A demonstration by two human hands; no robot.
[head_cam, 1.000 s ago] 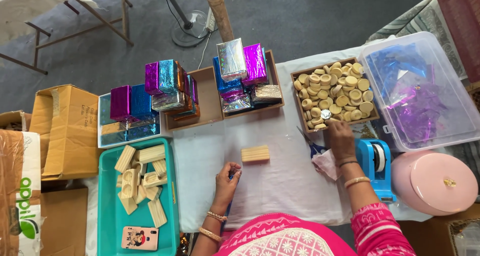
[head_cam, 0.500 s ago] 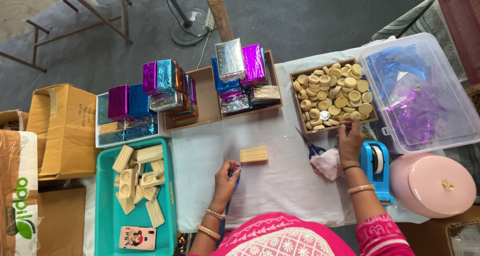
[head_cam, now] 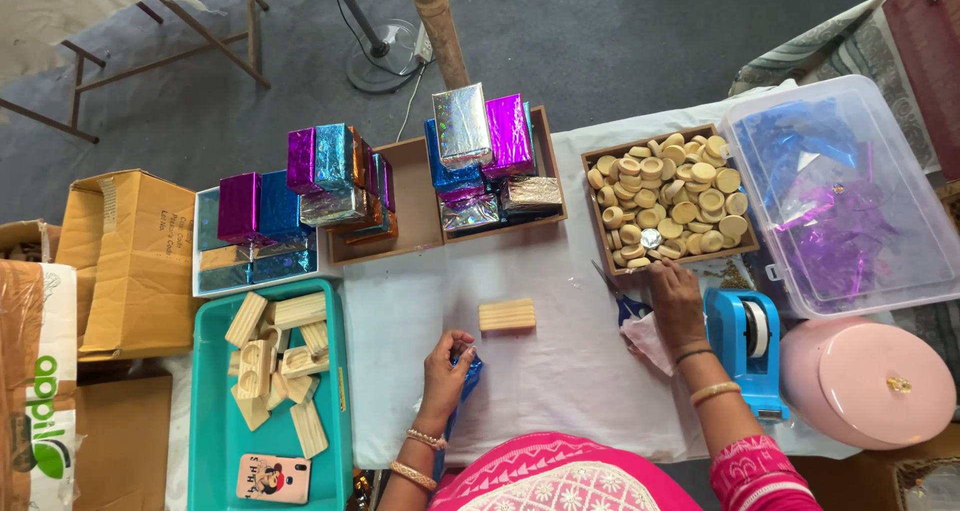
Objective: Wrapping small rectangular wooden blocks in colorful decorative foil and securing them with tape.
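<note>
A plain wooden block (head_cam: 507,315) lies on the white table cover (head_cam: 560,371), between my two hands. My left hand (head_cam: 445,371) rests on the cover just below and left of the block, holding a piece of blue foil (head_cam: 470,373). My right hand (head_cam: 676,293) lies palm down by the front edge of a wooden tray (head_cam: 598,229) of small round wooden discs (head_cam: 668,199), over crumpled pink and blue foil (head_cam: 638,323). Whether it grips anything I cannot tell.
A blue tape dispenser (head_cam: 748,343) and a pink round lidded box (head_cam: 866,381) stand at right. A clear bin (head_cam: 850,191) holds foil sheets. Foil-wrapped boxes (head_cam: 480,151) fill trays at the back. A teal tray (head_cam: 208,411) holds wooden blocks and a phone (head_cam: 272,477). Cardboard boxes (head_cam: 130,261) stand left.
My right hand has drawn back from the disc tray toward me, down onto the foil by the tape dispenser. My left hand and the wooden block have stayed in place.
</note>
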